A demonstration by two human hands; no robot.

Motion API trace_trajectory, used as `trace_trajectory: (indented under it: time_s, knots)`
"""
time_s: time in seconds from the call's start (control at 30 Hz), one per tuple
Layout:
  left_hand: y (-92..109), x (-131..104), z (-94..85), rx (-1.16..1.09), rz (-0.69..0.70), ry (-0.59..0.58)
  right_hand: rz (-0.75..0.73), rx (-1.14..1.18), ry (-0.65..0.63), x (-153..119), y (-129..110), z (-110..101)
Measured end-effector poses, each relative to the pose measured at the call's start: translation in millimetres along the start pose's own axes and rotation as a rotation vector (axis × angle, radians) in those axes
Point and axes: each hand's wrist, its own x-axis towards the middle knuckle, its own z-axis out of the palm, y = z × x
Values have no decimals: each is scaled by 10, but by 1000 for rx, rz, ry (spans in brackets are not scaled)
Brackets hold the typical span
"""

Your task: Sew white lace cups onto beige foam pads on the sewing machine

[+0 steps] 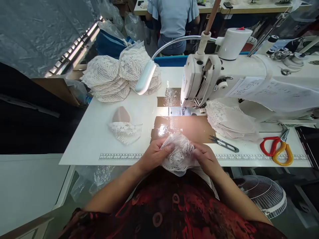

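A white lace cup piece is held between my two hands at the table's front edge, below the sewing machine. My left hand pinches its left side, thumb on top. At the right side my right hand grips the same piece with its fingers closed. To the left on the table lie a beige cup and a lace piece that overlaps its lower edge.
Stacked lace cups stand at the back left, beside a lamp head. More lace pieces lie right of the needle. Thread snips and orange-and-red scissors rest at right. A seated person is beyond; a fan stands below.
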Motion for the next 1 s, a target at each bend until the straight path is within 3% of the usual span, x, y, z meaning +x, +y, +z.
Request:
trace_trajectory:
  time_s: [0.07,0.17,0.23,0.3,0.37,0.43,0.57,0.63,0.7,0.77,0.8,0.9,1.0]
  knots:
    - [-27,27,-28,-86,-33,52,79,11,34,3,-11,16]
    - [-52,27,-60,-345,-65,77,96,91,204,13,-11,47]
    - [-58,-15,-54,-489,-77,3,20,95,291,35,-22,63]
    - [-65,-66,-9,-549,-94,-81,-59,8,282,71,-47,89]
    - [-76,-93,72,-541,-117,-101,-99,-92,229,112,-68,137]
    - [-93,-82,159,-520,-118,-33,-114,-112,205,140,-65,196]
    - [-153,-62,179,-498,-100,141,-64,141,294,136,15,234]
    - [-171,-114,57,-448,-93,95,-31,296,365,120,48,187]
    - [-134,-209,-137,-324,-74,-70,-1,369,394,106,49,117]
    - [-22,-314,-342,-91,-49,-273,36,352,345,97,16,62]
    - [57,-359,-424,24,4,-318,57,322,290,94,-10,51]
    - [300,-420,-527,258,306,-138,81,174,58,92,-101,94]
    - [410,-378,-449,591,367,-50,14,-1,-127,92,-170,195]
